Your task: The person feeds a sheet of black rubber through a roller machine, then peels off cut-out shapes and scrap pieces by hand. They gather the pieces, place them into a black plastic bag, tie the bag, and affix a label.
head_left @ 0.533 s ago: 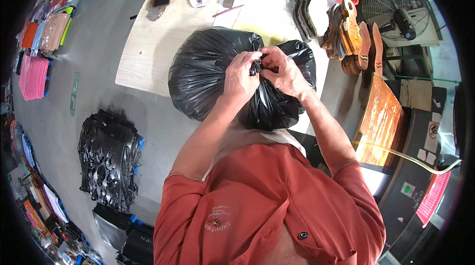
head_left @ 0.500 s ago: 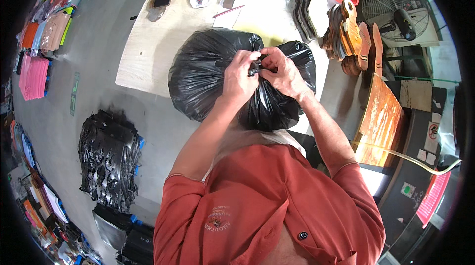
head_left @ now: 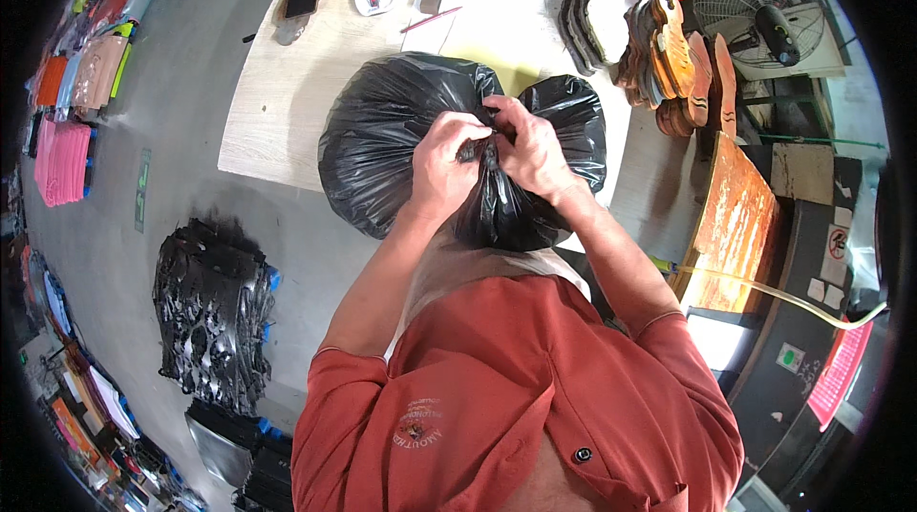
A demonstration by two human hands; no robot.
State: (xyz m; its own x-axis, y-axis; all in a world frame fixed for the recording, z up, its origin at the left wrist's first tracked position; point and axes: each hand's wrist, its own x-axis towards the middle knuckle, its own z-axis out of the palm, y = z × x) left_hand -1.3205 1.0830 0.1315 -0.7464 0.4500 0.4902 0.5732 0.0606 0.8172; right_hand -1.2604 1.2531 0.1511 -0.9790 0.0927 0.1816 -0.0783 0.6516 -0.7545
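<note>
Left hand [head_left: 444, 166] and right hand [head_left: 533, 151] both closed, pinching the gathered neck of a black plastic bag [head_left: 382, 135], knuckles nearly touching. Bag bulging to either side and below the hands, resting on the pale desk [head_left: 277, 120]. Beyond the hands, a red pen [head_left: 430, 19].

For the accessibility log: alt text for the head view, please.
Both hands, left hand and right hand, grip the gathered neck of a full black plastic bag on a pale wooden table. A fan stands at upper right.
</note>
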